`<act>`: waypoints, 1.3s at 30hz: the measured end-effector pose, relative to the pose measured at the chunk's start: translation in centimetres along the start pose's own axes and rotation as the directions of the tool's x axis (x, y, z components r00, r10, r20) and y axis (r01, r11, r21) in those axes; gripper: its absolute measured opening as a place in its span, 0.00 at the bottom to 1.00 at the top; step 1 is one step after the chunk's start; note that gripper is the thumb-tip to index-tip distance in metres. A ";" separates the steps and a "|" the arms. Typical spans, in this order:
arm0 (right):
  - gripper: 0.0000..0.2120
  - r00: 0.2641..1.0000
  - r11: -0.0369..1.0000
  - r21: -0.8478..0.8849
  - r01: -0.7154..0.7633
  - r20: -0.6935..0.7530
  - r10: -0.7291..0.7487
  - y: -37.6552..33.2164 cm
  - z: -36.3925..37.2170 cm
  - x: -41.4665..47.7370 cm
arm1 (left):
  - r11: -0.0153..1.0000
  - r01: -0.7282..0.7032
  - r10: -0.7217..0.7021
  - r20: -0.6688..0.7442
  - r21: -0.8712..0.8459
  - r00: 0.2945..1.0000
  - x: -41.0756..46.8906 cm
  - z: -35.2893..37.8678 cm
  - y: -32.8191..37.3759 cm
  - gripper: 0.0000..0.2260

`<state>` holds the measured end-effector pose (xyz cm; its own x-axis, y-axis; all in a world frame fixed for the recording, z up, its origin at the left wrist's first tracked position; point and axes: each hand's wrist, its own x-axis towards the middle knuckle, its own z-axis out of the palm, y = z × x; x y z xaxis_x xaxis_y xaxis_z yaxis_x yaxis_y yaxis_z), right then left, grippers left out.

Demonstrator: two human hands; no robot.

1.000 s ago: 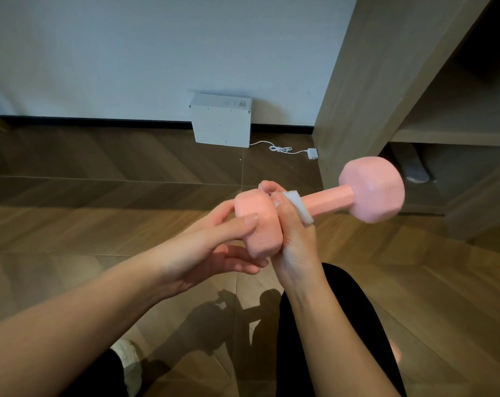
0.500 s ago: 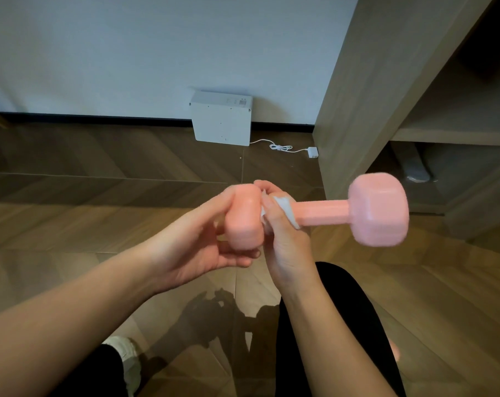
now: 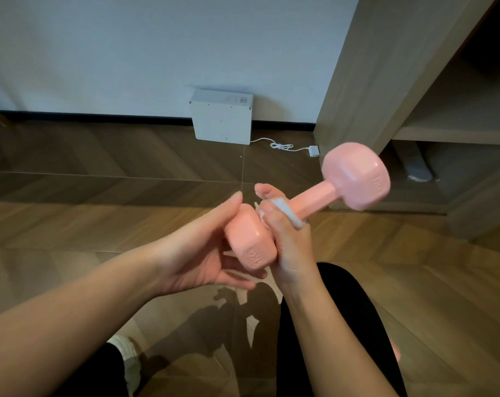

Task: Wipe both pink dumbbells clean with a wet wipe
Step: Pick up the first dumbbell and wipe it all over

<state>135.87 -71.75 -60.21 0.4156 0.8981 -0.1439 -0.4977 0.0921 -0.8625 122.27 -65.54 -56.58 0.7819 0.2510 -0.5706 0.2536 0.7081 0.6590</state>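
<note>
Grip: wipe point(image 3: 286, 209) is clamped round dumbbell point(image 3: 354, 176) bar by right hand point(image 3: 291, 247), for rubbing | near head is cradled in slack-fingered left hand point(image 3: 197, 253) (for steadying)

open floor point(image 3: 105, 224) left, shelf unit point(image 3: 366, 90) right
</note>
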 end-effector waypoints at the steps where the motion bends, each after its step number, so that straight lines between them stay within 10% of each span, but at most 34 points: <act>1: 0.20 1.000 1.000 0.018 -0.004 -0.017 0.004 0.0 0.0 0.2 | 0.997 -0.069 0.069 -0.014 -0.015 0.997 0.0 0.1 -0.1 0.30; 6: 0.11 0.999 0.999 0.018 0.049 -0.002 -0.049 -0.1 -0.7 0.7 | 0.971 -0.224 0.231 -0.077 0.082 0.970 0.2 0.8 -0.3 0.29; 14: 0.19 0.989 0.987 -0.106 0.119 0.107 -0.107 -0.1 -0.9 0.2 | 0.984 0.171 -0.169 0.043 -0.044 0.985 0.8 0.2 0.1 0.50; 22: 0.09 0.996 0.995 -0.039 0.091 -0.010 -0.092 -0.3 -1.3 0.8 | 0.969 -0.245 0.247 -0.057 0.031 0.967 0.7 0.6 -0.3 0.28; 32: 0.23 0.958 0.942 -0.249 0.226 0.234 -0.168 -1.0 -1.2 -0.6 | 0.977 0.148 -0.152 0.016 0.153 0.988 0.6 -0.1 -0.2 0.50; 39: 0.17 0.991 0.980 -0.151 0.127 -0.013 -0.131 -0.2 -1.3 0.0 | 0.982 -0.187 0.189 0.065 -0.042 0.980 -0.2 0.2 -1.2 0.28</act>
<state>136.92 -72.35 -60.65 0.4873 0.8725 -0.0364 -0.3202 0.1398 -0.9370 121.89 -66.57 -57.18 0.8513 0.3366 -0.4024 0.0792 0.6757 0.7329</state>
